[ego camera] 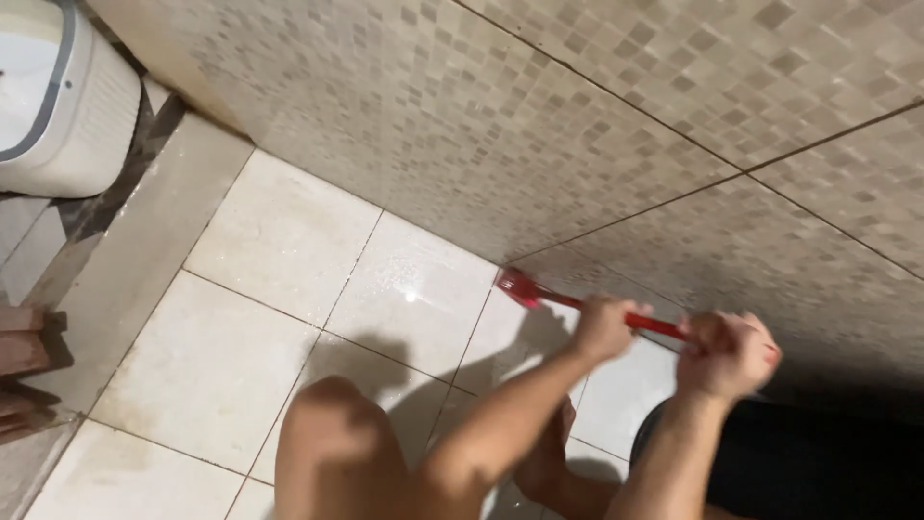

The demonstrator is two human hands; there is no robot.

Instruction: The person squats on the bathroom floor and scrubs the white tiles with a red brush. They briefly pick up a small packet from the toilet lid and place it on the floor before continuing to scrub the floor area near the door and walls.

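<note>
**Red brush held in both hands at the foot of the wall**

Red plastic is the brightest thing here: a long-handled brush (577, 300) gripped by both hands. Nearest the camera are a bare knee (332, 424) and two forearms reaching forward. The right hand (729, 354) closes its fingers around the rear end of the handle; the left hand (603, 329) wraps the handle further along, so it is the nearer one to the bristles. The brush's long axis runs from the right hand up and to the left, past the left hand, and its head (515, 285) sits right at the seam where the pale floor tiles (279, 250) meet the wall. The floor near the head looks wet and shiny. Beyond rises the beige mosaic wall (577, 116), and far left stands a white plastic tub (67, 106).
</note>
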